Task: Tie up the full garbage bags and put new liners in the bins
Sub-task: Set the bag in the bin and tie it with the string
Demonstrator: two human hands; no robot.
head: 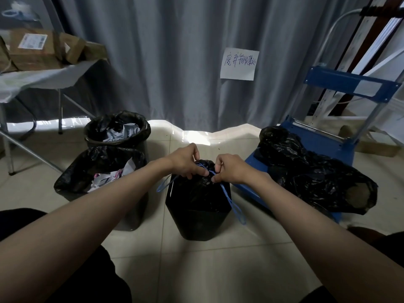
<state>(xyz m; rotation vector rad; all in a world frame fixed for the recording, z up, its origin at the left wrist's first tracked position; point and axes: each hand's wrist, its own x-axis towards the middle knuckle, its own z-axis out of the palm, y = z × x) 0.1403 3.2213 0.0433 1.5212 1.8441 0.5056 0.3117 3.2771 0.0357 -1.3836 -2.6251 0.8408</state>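
A small black bin [197, 221] stands on the tile floor in front of me, with a full black garbage bag [196, 186] gathered shut at its top. A blue drawstring [231, 200] hangs in loops on both sides of the bag's neck. My left hand [185, 162] and my right hand [229, 169] meet over the bag's neck, each pinching the drawstring. Two more bins stand to the left, a near one [100, 171] and a far one [118, 132], both lined in black and holding paper waste with open tops.
A black bag [312, 171] lies on a blue hand cart [323, 145] to the right. A folding table [43, 77] with cardboard boxes stands at the left. A grey curtain [175, 62] with a paper sign [239, 63] hangs behind. My knees show at the bottom corners.
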